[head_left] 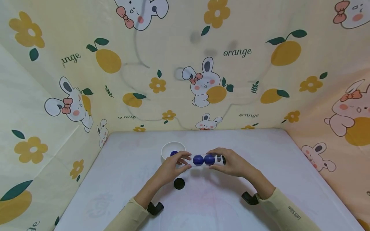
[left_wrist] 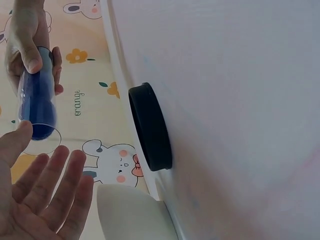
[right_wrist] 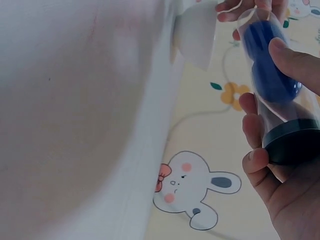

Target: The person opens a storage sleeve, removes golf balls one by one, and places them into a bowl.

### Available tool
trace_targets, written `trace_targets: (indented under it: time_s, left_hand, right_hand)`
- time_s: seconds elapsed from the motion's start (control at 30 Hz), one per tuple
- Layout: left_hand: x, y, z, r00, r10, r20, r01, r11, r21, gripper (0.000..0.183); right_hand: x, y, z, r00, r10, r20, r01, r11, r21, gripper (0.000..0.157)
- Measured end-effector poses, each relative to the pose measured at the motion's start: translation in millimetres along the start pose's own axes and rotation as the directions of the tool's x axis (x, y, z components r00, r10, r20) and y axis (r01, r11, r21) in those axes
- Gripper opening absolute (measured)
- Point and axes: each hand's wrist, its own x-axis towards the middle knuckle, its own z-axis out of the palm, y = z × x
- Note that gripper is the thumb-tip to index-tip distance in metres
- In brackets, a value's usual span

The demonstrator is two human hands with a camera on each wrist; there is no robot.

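Observation:
My right hand (head_left: 232, 163) grips a clear plastic tube (right_wrist: 272, 112), fingers and thumb wrapped round its capped half. Two blue balls (head_left: 198, 160) sit in a row inside the tube. A black cap (right_wrist: 295, 142) closes the end within the right palm. The tube lies roughly level above the table, its uncapped end toward my left hand (head_left: 172, 166). That hand's fingers are spread and loosely bent around the open rim, and hold no ball; whether they touch the rim I cannot tell. Behind the left hand, a white bowl (left_wrist: 132, 215) holds a blue ball (head_left: 173, 153).
A loose black lid (head_left: 179, 183) lies on the white table (head_left: 214, 205), in front of the left hand. Patterned cloth (head_left: 173, 96) with rabbits and oranges hangs behind the table and along both sides.

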Motion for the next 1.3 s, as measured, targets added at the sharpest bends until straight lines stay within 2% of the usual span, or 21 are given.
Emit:
trace_targets:
  time_s: [0.33, 0.67, 0.93, 1.3]
  left_hand:
    - [-1.1, 0.6, 0.5, 1.0, -0.026, 0.006, 0.026, 1.0, -0.003, 0.047]
    - [-2.5, -2.9, 0.2, 0.999, -0.051, 0.001, 0.051, 0.999, 0.003, 0.047]
    - [-3.9, -3.5, -3.7, 0.999, -0.039, -0.016, 0.039, 0.999, 0.004, 0.045]
    - [-2.4, -12.3, -19.5, 0.995, 0.024, -0.099, -0.02, 0.999, 0.045, 0.043]
  right_hand:
    - [-0.8, -0.7, -0.9, 1.0, -0.031, 0.001, 0.031, 1.0, 0.003, 0.051]
    - [0.5, 0.2, 1.1, 0.999, -0.027, 0.017, 0.027, 1.0, 0.014, 0.053]
    - [-0.8, 2.6, 1.4, 0.999, -0.037, -0.005, 0.038, 0.999, 0.037, 0.05]
    - [-2.5, 7.0, 4.3, 0.999, -0.025, -0.024, 0.027, 0.998, 0.062, 0.049]
